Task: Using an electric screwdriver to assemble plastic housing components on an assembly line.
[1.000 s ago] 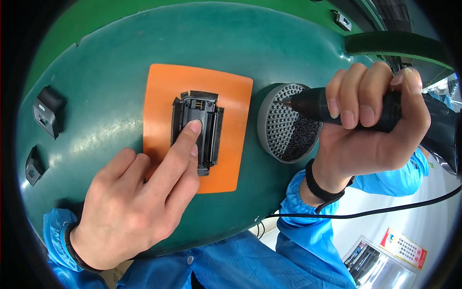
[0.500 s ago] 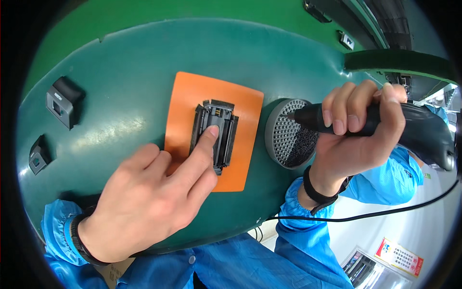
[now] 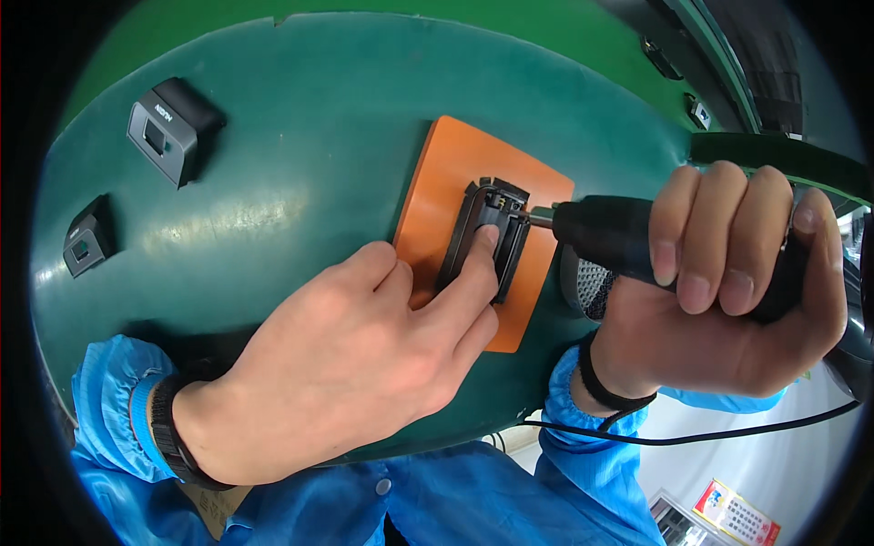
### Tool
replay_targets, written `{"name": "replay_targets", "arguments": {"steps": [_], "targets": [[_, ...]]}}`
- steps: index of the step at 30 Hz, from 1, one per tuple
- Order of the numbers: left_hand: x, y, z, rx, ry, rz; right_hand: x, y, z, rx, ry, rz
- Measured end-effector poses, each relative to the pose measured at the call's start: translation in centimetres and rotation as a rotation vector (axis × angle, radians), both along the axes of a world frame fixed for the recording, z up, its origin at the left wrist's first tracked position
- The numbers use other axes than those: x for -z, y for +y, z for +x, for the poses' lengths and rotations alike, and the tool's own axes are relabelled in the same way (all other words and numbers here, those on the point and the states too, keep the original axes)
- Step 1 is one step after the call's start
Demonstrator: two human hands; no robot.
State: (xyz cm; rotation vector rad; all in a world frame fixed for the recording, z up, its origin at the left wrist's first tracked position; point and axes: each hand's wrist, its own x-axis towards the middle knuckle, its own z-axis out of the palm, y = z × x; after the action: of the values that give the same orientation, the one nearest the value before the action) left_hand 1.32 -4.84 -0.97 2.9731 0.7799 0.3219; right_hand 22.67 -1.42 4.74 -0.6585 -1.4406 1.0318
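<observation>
A black plastic housing (image 3: pixel 517 244) with small metal contacts at its far end lies on an orange pad (image 3: pixel 431 187). My left hand (image 3: pixel 355 364) grips it: the index fingertip presses into its middle, while the lower fingers and thumb sit around its near part. In my right hand (image 3: pixel 742 291) is a black electric screwdriver (image 3: pixel 603 235), held nearly level. Its metal bit points left and reaches the housing's far right side; whether it sits in a screw I cannot make out. Beneath the tool, a grey round dish (image 3: pixel 572 282) of small dark screws is mostly covered.
Two dark grey plastic covers (image 3: pixel 168 136) with square openings stand at the left of the green table (image 3: pixel 337 91). A black cable (image 3: pixel 692 440) runs across at lower right. A dark green curved bar (image 3: pixel 774 155) and small parts are at the far right.
The screwdriver's bit has gone from over the screw dish to the housing's right side. My left fingertip stays on the housing. The whole view has shifted, with table things appearing further right.
</observation>
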Motion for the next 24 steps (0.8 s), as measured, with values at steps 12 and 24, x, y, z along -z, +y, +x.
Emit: {"name": "replay_targets", "arguments": {"steps": [12, 24], "targets": [[0.4, -0.2, 0.1, -0.025, -0.018, 0.017, 1.6, 1.3, 0.2, -0.095, 0.024, 0.007], [0.5, -0.3, -0.1, -0.031, -0.014, 0.033, 1.3, 0.8, -1.7, 0.04, -0.068, 0.052]]}}
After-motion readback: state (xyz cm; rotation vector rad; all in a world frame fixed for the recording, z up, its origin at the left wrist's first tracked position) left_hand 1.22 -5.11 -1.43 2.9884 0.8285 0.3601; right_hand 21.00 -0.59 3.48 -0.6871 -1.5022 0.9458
